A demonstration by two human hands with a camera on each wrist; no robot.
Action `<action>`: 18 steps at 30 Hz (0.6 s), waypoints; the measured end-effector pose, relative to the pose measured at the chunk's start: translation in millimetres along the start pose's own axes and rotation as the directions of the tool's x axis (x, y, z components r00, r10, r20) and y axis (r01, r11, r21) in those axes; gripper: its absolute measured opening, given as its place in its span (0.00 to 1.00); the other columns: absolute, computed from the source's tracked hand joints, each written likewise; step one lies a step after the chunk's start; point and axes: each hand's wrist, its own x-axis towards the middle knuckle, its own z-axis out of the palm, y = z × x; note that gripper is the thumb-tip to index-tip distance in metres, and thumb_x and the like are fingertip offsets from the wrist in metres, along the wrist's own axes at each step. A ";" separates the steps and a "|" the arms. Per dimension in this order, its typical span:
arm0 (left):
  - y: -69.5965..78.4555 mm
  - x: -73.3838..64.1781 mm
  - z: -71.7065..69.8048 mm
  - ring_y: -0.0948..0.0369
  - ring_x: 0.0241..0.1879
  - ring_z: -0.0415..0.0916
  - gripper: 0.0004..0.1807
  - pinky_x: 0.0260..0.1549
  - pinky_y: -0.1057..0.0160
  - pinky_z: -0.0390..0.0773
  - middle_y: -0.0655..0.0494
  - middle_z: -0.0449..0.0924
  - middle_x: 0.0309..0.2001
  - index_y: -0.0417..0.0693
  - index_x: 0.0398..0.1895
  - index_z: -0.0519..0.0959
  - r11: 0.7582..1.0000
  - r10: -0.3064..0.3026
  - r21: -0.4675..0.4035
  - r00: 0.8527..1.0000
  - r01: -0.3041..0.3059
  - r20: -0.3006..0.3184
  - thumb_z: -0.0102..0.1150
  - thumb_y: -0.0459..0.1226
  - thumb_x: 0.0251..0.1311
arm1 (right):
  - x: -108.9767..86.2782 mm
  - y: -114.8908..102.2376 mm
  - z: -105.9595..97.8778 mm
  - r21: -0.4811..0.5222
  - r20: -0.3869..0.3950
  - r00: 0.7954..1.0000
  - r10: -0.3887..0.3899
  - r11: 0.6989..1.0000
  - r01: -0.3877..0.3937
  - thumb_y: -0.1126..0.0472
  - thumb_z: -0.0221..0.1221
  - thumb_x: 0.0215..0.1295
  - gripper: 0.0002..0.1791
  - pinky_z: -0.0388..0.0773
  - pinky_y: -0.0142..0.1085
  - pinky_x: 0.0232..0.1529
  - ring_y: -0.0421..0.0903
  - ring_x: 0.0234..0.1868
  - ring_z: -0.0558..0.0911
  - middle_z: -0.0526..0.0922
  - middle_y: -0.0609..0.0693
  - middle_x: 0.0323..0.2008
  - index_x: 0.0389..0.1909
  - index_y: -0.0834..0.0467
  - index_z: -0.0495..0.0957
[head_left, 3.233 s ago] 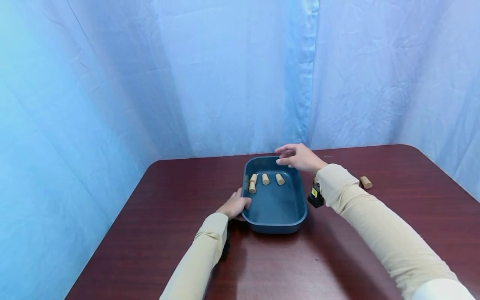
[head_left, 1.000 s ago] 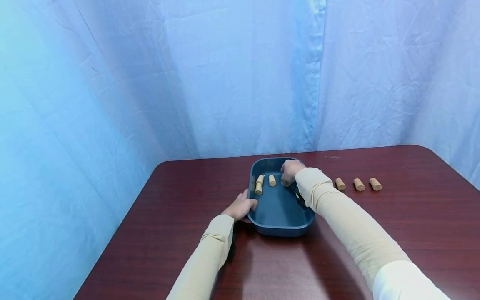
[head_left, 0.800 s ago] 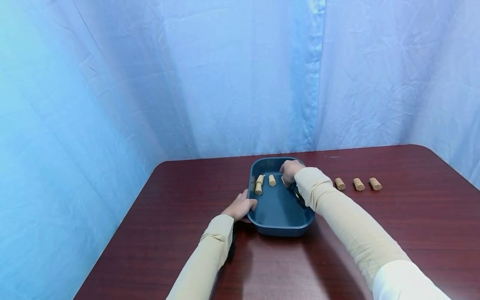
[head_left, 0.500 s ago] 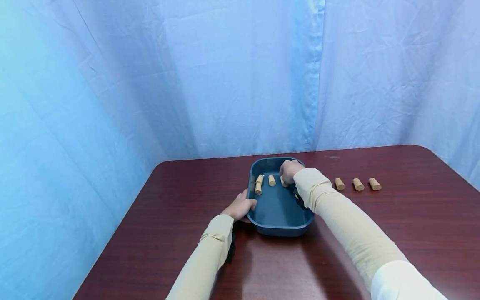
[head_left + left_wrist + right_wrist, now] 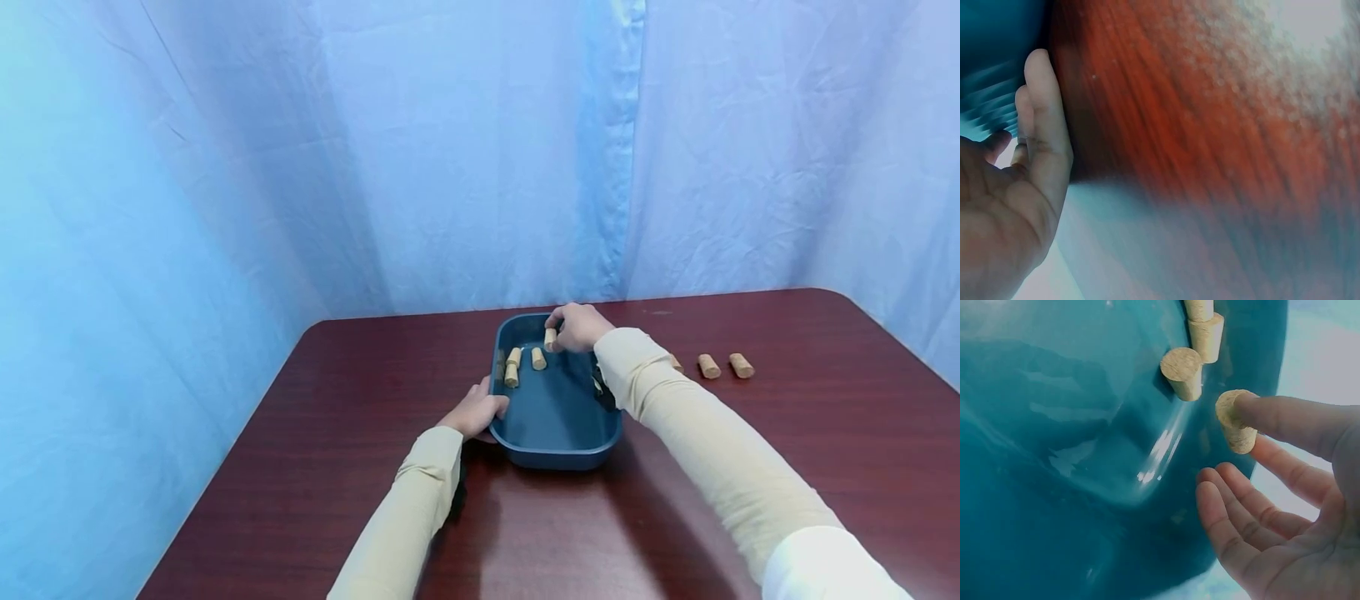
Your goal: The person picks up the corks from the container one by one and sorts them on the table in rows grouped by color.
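Note:
A deep blue rectangular dish (image 5: 558, 458) stands on the table. My left hand (image 5: 474, 410) grips its left side, thumb over the rim; in the left wrist view the fingers (image 5: 1047, 106) lie against the dish's outside, near the tabletop. Above the far end of the dish, my right hand (image 5: 581, 327) pinches a tapered cork stopper (image 5: 551, 339) between thumb and index finger. The right wrist view shows this cork (image 5: 1238, 434) tilted, its wider end up, the other fingers held loosely away. Three more corks lie inside the dish, including one cork (image 5: 538, 359) nearest the held one.
Three corks lie in a row on the table to the right: a cork (image 5: 708, 367), a cork (image 5: 741, 366), and a cork (image 5: 676, 364) partly hidden by the right sleeve. The dark red table (image 5: 360, 400) ends at a pale blue curtain (image 5: 480, 150) behind.
Half a second ago my right hand was down in the dish near its right side. Now it is raised toward the far rim, with the cork lifted off the bottom. The left hand keeps its hold.

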 end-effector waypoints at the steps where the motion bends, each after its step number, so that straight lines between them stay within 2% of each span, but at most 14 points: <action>1: 0.5 -0.5 -0.3 0.48 0.43 0.68 0.46 0.29 0.60 0.71 0.40 0.56 0.60 0.40 0.80 0.48 1.000 -0.002 0.004 1.000 0.002 -0.001 0.44 0.32 0.51 | -1.4 -0.7 -1.7 0.004 0.001 1.000 -0.007 1.000 0.007 0.62 0.62 0.70 0.24 0.76 0.51 0.57 0.60 0.56 0.77 0.77 0.67 0.57 0.64 0.66 0.76; 7: 1.3 -0.8 -0.9 0.48 0.40 0.67 0.46 0.28 0.60 0.70 0.39 0.54 0.63 0.39 0.79 0.48 1.000 0.000 -0.006 1.000 0.000 0.006 0.43 0.32 0.52 | -10.0 1.5 -10.6 0.056 0.004 1.000 -0.023 0.998 0.023 0.61 0.61 0.71 0.26 0.75 0.54 0.58 0.63 0.58 0.76 0.75 0.70 0.59 0.66 0.66 0.73; 13: -1.1 2.5 0.1 0.46 0.47 0.69 0.45 0.28 0.59 0.74 0.39 0.52 0.66 0.41 0.79 0.49 1.000 -0.012 -0.016 1.000 0.012 0.012 0.43 0.34 0.51 | -16.4 7.4 -20.8 0.098 -0.011 0.999 -0.046 0.994 0.047 0.61 0.60 0.72 0.27 0.72 0.58 0.61 0.67 0.63 0.72 0.73 0.71 0.62 0.68 0.66 0.72; 18: -2.5 5.0 1.2 0.44 0.49 0.68 0.47 0.29 0.59 0.74 0.39 0.51 0.68 0.42 0.81 0.47 0.999 -0.021 -0.025 1.000 0.022 0.017 0.43 0.34 0.51 | -23.1 14.6 -28.8 0.094 -0.029 0.997 -0.075 0.993 0.077 0.59 0.61 0.71 0.27 0.72 0.58 0.61 0.67 0.63 0.72 0.74 0.70 0.61 0.68 0.66 0.72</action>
